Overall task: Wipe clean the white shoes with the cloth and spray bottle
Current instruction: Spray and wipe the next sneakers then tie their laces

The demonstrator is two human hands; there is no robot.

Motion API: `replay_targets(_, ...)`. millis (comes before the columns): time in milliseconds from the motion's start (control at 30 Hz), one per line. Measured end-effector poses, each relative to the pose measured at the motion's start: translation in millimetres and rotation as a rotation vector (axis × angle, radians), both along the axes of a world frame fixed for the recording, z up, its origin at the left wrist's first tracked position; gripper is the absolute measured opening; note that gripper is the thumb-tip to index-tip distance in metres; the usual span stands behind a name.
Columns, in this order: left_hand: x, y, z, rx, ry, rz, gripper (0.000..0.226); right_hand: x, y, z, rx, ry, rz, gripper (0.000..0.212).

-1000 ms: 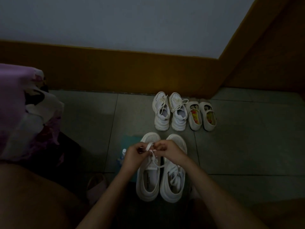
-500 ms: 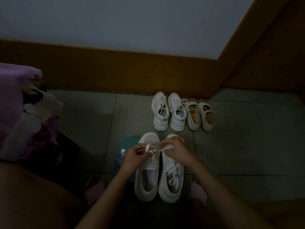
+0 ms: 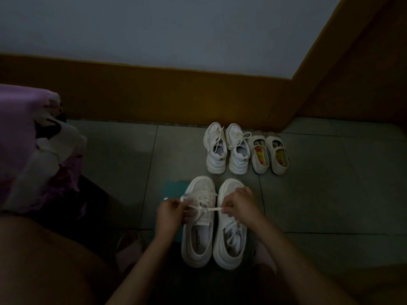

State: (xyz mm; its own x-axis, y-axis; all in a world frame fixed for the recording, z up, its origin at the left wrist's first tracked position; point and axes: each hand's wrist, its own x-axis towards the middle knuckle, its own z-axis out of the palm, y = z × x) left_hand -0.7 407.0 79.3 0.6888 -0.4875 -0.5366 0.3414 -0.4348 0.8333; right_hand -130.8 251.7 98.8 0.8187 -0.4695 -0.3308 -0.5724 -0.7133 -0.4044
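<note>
A pair of white chunky shoes stands on the floor tiles right in front of me: the left shoe (image 3: pixel 199 238) and the right shoe (image 3: pixel 230 245). My left hand (image 3: pixel 170 213) and my right hand (image 3: pixel 241 204) each pinch an end of the left shoe's white lace (image 3: pixel 206 209), pulled taut across its tongue. A teal cloth (image 3: pixel 175 188) lies on the floor just left of the shoes, partly hidden by my left hand. The spray bottle's white cap (image 3: pixel 165 198) peeks out above my left hand; its body is hidden.
Against the brown skirting stand a white lace-up sneaker pair (image 3: pixel 226 148) and a small white strap-shoe pair (image 3: pixel 269 155) with colourful insoles. Purple and white bedding (image 3: pixel 33 146) hangs at the left. A brown door frame (image 3: pixel 319 51) rises at the right. My knee (image 3: pixel 44 260) fills the lower left.
My hands have drawn apart, pulling the lace ends sideways so the lace stretches tight over the left shoe. The shoes have stayed in place.
</note>
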Motion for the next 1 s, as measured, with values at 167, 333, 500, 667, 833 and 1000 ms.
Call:
replay_targets(167, 1, 9, 3, 0.246, -0.247, -0.165, 0.022, -13, -4, 3, -0.011, 0.131, -0.005, 0.01)
replay_targets(333, 1, 8, 6, 0.29, -0.428, -0.222, 0.039, -8, 9, 2, 0.051, 0.045, -0.036, 0.03)
replay_targets(500, 1, 10, 4, 0.178, -0.621, -0.644, 0.018, -5, 19, -6, 0.048, -0.004, -0.006, 0.019)
replay_targets(667, 4, 11, 5, 0.319, -0.613, -0.813, 0.018, -13, 13, -12, 0.028, 0.024, -0.045, 0.015)
replay_targets(833, 14, 14, 7, 0.3, -0.887, -0.733, 0.04, -10, 12, -3, -0.021, 0.023, 0.008, 0.018)
replay_targets(1000, 19, 6, 11, 0.066, -0.641, -0.649, 0.041, -10, 16, 9, -0.084, 0.02, 0.113, 0.018)
